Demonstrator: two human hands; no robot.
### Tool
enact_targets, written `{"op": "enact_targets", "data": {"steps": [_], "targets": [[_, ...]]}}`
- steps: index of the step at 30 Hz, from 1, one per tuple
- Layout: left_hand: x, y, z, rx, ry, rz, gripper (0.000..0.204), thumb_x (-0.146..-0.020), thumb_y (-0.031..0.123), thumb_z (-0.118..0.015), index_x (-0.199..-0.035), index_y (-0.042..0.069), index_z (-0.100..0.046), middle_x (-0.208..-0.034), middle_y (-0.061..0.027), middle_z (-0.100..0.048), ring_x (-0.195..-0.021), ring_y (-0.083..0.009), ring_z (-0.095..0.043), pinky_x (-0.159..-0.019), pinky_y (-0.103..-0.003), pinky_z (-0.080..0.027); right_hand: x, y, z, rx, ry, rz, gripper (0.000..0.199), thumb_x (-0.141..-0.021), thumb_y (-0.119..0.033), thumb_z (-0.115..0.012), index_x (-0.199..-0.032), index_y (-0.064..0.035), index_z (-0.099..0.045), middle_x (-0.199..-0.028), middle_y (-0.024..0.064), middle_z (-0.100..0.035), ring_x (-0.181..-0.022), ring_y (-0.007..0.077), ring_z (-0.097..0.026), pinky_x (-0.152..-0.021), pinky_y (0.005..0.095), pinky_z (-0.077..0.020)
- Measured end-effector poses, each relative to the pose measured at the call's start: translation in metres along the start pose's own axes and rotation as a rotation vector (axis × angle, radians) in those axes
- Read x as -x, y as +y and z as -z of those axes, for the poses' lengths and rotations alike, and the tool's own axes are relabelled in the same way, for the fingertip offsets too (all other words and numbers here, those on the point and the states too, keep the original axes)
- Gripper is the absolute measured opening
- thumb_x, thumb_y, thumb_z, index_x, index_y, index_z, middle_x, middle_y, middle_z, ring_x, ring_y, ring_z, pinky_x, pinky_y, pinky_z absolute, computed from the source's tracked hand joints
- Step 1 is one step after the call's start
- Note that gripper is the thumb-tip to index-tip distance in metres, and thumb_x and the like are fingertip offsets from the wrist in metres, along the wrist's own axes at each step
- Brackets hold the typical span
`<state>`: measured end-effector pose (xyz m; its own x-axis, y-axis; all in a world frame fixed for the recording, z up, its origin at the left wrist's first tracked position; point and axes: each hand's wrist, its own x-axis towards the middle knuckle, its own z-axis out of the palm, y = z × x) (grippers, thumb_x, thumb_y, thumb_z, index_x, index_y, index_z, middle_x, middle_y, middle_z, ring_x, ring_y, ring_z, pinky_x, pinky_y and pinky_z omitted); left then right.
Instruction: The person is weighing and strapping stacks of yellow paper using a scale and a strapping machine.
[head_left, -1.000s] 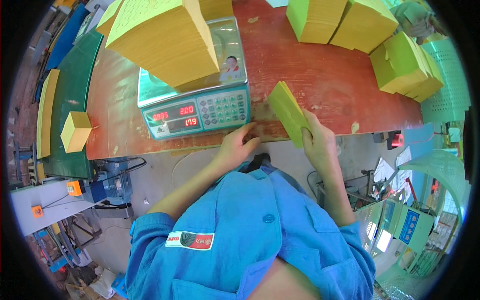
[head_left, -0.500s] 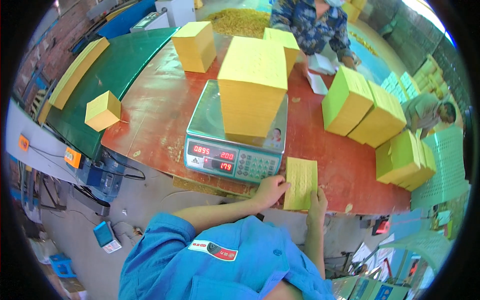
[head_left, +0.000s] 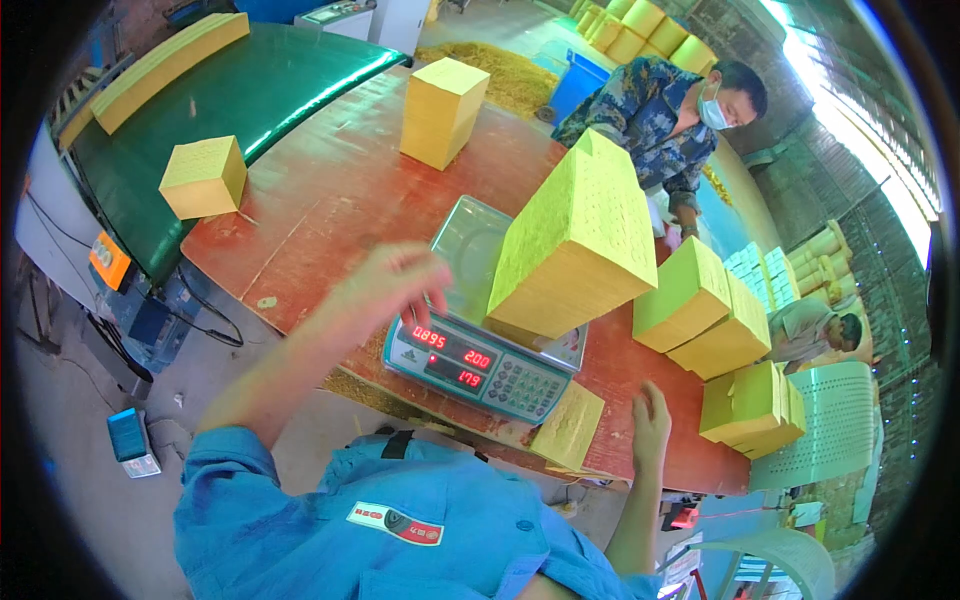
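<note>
The left hand [head_left: 385,285] hangs in the air with its fingers loosely spread and nothing in them, just over the near-left corner of the weighing scale [head_left: 480,362]. It is blurred, so how far the fingers curl is hard to tell. From this hand the tall block of yellow sheets [head_left: 580,245] on the scale's pan lies to the right and a little farther off, tilted, with its long axis running up and away from the person.

The right hand [head_left: 650,418] lies open and flat on the red table [head_left: 340,190] at its near edge, holding nothing. Just to its left, apart from it as far as can be seen, lies a thin yellow stack [head_left: 568,428] in front of the scale's keypad. This hand is nearer the thin stack; the left hand is nearer the block on the scale.

Farther right stand more yellow blocks [head_left: 712,315].
</note>
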<state>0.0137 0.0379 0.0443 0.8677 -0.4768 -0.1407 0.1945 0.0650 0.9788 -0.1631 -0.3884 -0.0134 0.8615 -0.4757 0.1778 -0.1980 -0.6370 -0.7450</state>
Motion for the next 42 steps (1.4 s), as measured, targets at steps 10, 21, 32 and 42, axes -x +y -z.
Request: {"op": "enact_targets", "data": {"steps": [10, 21, 32, 42], "targets": [[-0.087, 0.095, -0.021, 0.062, -0.095, -0.047, 0.076, -0.087, 0.062, -0.056, -0.138, 0.008, -0.044, -0.135, -0.0183, -0.049, -0.123, -0.0298, -0.049, -0.090, -0.048, -0.048, -0.147, -0.120, -0.081, -0.945, -0.296, 0.106, 0.045, -0.102, -0.032, -0.046, -0.135, -0.0017, -0.048, -0.126, 0.0086, -0.057, -0.112, 0.0161, -0.054, -0.094, 0.0313, -0.0440], [-0.126, 0.110, -0.038, -0.159, -0.435, 0.386, 0.050, -0.086, 0.034, -0.067, -0.123, 0.003, -0.058, -0.111, -0.0100, -0.068, -0.094, -0.0169, -0.068, -0.083, -0.032, -0.056, -0.091, -0.108, -0.126, -0.788, -0.139, 0.039, 0.037, -0.101, -0.030, -0.048, -0.122, -0.0025, -0.058, -0.112, 0.0030, -0.061, -0.101, 0.0129, -0.056, -0.088, 0.0311, -0.0449], [-0.157, 0.077, -0.030, -0.118, -0.170, 0.318, 0.050, -0.090, 0.035, -0.063, -0.128, 0.004, -0.056, -0.115, -0.0117, -0.066, -0.102, -0.0188, -0.065, -0.086, -0.036, -0.054, 0.066, -0.051, -0.165, -1.380, -0.273, -0.670, 0.042, -0.099, -0.032, -0.048, -0.124, 0.0013, -0.054, -0.110, 0.0169, -0.065, -0.102, 0.0261, -0.065, -0.091, 0.0399, -0.0511], [-0.090, 0.031, -0.102, 0.132, -0.478, 0.173, 0.059, -0.098, 0.043, -0.046, -0.142, 0.005, -0.039, -0.135, -0.0126, -0.053, -0.120, -0.0251, -0.056, -0.099, -0.041, -0.048, 0.049, -0.030, -0.076, -1.481, -0.231, -0.499, 0.044, -0.092, -0.034, -0.063, -0.123, -0.0032, -0.059, -0.111, 0.0051, -0.066, -0.101, 0.0131, -0.061, -0.086, 0.0288, -0.0479]]}}
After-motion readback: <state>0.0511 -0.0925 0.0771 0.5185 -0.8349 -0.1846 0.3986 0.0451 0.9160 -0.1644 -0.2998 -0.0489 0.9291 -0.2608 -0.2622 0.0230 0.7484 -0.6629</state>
